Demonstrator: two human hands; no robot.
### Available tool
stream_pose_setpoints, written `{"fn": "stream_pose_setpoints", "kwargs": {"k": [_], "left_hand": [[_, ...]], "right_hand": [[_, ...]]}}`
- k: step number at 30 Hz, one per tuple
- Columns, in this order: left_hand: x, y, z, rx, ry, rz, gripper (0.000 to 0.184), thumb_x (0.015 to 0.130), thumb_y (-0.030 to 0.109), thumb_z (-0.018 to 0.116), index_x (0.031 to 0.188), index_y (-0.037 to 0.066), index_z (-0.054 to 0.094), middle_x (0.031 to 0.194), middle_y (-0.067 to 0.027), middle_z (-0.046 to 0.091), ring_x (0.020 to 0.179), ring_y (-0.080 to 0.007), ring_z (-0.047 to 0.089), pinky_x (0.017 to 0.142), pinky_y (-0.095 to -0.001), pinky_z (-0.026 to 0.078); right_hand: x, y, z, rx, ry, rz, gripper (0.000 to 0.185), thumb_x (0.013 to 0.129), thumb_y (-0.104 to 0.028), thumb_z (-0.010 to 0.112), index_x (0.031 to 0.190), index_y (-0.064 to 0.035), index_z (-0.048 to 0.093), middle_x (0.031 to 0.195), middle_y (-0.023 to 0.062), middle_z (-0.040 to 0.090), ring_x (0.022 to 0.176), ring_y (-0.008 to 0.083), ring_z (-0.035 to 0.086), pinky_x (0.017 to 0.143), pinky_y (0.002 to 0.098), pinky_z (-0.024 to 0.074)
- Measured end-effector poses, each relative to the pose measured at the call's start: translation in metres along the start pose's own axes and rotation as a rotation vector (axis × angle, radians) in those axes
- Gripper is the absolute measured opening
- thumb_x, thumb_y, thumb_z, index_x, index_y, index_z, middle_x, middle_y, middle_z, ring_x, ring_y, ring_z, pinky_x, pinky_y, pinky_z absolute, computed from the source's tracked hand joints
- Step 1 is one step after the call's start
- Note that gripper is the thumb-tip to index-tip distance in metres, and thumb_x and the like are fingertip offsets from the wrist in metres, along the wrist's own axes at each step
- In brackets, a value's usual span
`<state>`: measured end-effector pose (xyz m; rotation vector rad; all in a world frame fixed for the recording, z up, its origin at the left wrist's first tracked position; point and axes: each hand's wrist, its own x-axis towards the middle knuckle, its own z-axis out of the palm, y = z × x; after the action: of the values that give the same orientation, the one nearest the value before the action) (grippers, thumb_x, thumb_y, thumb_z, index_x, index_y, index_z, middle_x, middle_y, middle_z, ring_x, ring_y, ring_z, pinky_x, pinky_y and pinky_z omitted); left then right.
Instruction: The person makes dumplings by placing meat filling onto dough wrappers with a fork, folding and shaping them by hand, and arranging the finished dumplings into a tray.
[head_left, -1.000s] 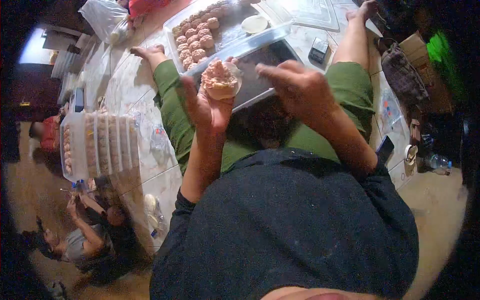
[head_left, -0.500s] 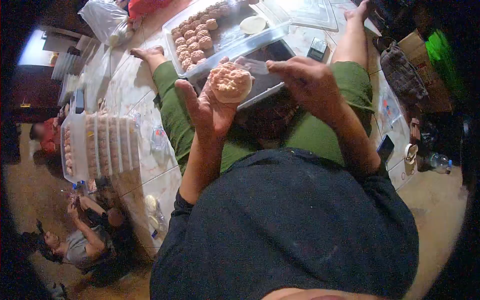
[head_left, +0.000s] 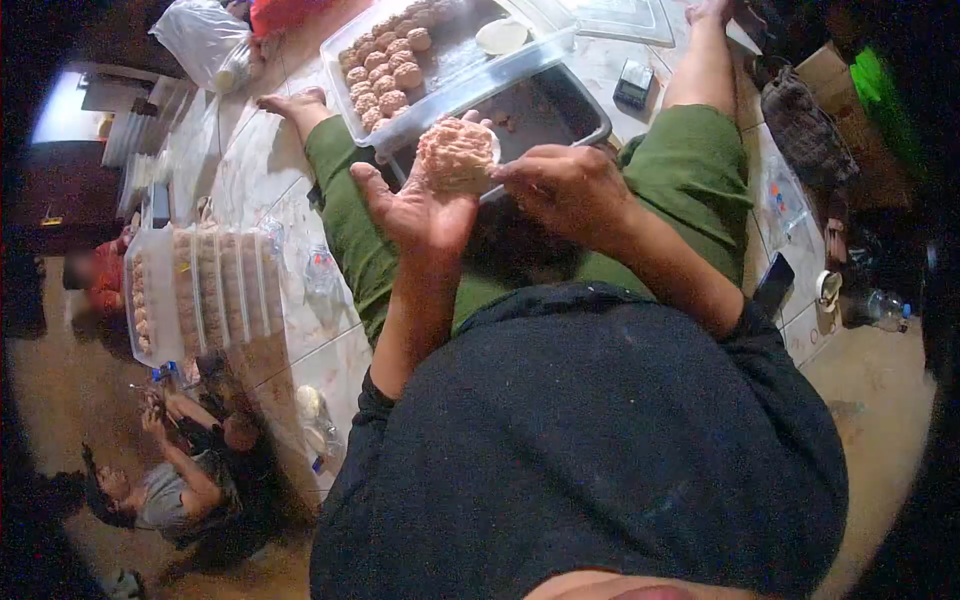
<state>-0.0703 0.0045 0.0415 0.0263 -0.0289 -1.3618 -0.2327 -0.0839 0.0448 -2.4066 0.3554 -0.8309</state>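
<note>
Pale marbled tiles cover the floor (head_left: 325, 372), where the wearer sits with legs spread in green trousers (head_left: 690, 190); dim clutter lines both edges of the room. Between the knees, the left hand (head_left: 428, 215) is turned palm up, thumb spread out to the side, supporting a lumpy pink mound (head_left: 455, 157) on a thin white round (head_left: 494, 150) whose edge shows at the right. Against the lower right side of that mound, the right hand (head_left: 565, 185) is drawn narrow, its fingertips pinched together; whether they grip something thin, I cannot tell. Just beyond the hands sits a dark tray (head_left: 565, 98), holding a few small scraps. Past it stands a clear plastic tray (head_left: 490, 78), with rows of pink balls (head_left: 385, 70) along its left half and a white disc (head_left: 502, 37) toward the right. Near the right knee lies a small boxy device (head_left: 634, 82); a clear lid (head_left: 625, 20) lies farther out. Off to the left, clear containers (head_left: 215, 285) filled with similar balls stand together, and close to them another person in a grey shirt (head_left: 180, 500) sits low. By the right elbow lies a dark phone (head_left: 773, 284).
</note>
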Motion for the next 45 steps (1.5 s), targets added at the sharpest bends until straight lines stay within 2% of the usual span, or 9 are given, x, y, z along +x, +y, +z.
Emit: {"fn": "stream_pose_setpoints", "kwargs": {"k": [8,16,17,23,26,30,36,41,45], "left_hand": [[-0.004,-0.002,0.004,0.394,0.127,0.084,0.094,0.072,0.064,0.054,0.13,-0.006,0.028,0.13,-0.0244,0.036,0.12,-0.0356,0.036,0.103,-0.0465,0.026],[-0.004,-0.002,0.006,0.364,0.124,0.064,0.102,0.069,0.071,0.05,0.134,-0.003,0.022,0.138,-0.0288,0.02,0.128,-0.0381,0.024,0.105,-0.0474,0.021],[-0.004,0.001,0.001,-0.127,-0.159,-0.155,0.102,0.069,0.071,0.048,0.133,-0.003,0.022,0.138,-0.029,0.02,0.128,-0.0386,0.023,0.106,-0.0471,0.021],[0.0,0.001,0.005,0.29,0.105,0.045,0.099,0.071,0.073,0.043,0.133,-0.002,0.024,0.135,-0.0287,0.026,0.126,-0.0395,0.028,0.105,-0.0465,0.023],[0.0,0.013,-0.007,0.283,0.001,-0.11,0.101,0.071,0.076,0.036,0.136,0.001,0.018,0.127,-0.0277,0.038,0.118,-0.0378,0.039,0.1,-0.0465,0.031],[0.002,-0.008,-0.012,0.708,0.077,-0.327,0.105,0.068,0.078,0.033,0.139,0.005,0.007,0.115,-0.0237,0.049,0.099,-0.0353,0.055,0.089,-0.0442,0.044],[-0.003,-0.013,-0.03,0.989,0.256,-0.348,0.099,0.073,0.075,0.031,0.14,0.007,0.005,0.12,-0.0178,0.047,0.102,-0.0252,0.055,0.088,-0.0374,0.045],[-0.001,0.019,-0.022,1.092,0.25,-0.203,0.083,0.077,0.008,0.062,0.138,0.003,0.007,0.126,-0.0247,0.038,0.113,-0.0278,0.046,0.091,-0.0355,0.043],[-0.002,0.015,0.006,0.972,-0.223,0.089,0.083,0.073,0.001,0.063,0.138,0.003,0.012,0.123,-0.0225,0.043,0.11,-0.0261,0.049,0.092,-0.0329,0.043]], "right_hand": [[0.02,0.015,-0.023,-0.016,0.168,-0.125,0.013,0.08,-0.01,0.06,0.091,-0.0074,0.065,0.075,0.0119,0.063,0.064,0.0254,0.061,0.057,0.0317,0.0493],[0.01,0.018,-0.028,-0.041,0.108,-0.097,0.013,0.078,-0.008,0.061,0.09,-0.0079,0.065,0.077,0.0108,0.062,0.065,0.0262,0.061,0.058,0.0333,0.0494],[0.009,0.012,-0.024,0.005,0.121,-0.087,0.013,0.077,-0.008,0.062,0.09,-0.0081,0.065,0.077,0.0108,0.062,0.066,0.0262,0.061,0.058,0.0331,0.0494],[-0.003,0.03,-0.017,0.037,-0.008,-0.012,0.02,0.076,-0.009,0.064,0.096,-0.006,0.065,0.08,0.0094,0.063,0.067,0.0196,0.062,0.06,0.0305,0.0498],[0.0,0.046,-0.026,0.68,0.066,0.344,0.025,0.075,-0.012,0.067,0.098,-0.0028,0.064,0.086,0.0086,0.065,0.07,0.0157,0.061,0.064,0.0277,0.0496],[0.001,0.071,-0.001,0.769,-0.333,0.695,0.03,0.078,-0.019,0.067,0.1,0.0012,0.062,0.091,0.0091,0.065,0.073,0.0115,0.059,0.066,0.0231,0.0474],[-0.018,0.089,0.028,1.086,-0.42,0.59,0.022,0.084,-0.016,0.06,0.098,0.0025,0.059,0.082,0.0024,0.063,0.07,0.0085,0.058,0.063,0.0213,0.047],[-0.001,0.073,0.014,0.986,-0.183,0.795,0.016,0.088,-0.021,0.054,0.092,-0.0055,0.056,0.076,-0.0028,0.057,0.058,0.0029,0.05,0.052,0.0161,0.0417],[0.036,0.013,-0.021,1.393,-0.145,0.66,0.024,0.089,-0.028,0.052,0.097,-0.0059,0.056,0.076,-0.0037,0.057,0.051,-0.0002,0.046,0.04,0.0137,0.0348]]}}
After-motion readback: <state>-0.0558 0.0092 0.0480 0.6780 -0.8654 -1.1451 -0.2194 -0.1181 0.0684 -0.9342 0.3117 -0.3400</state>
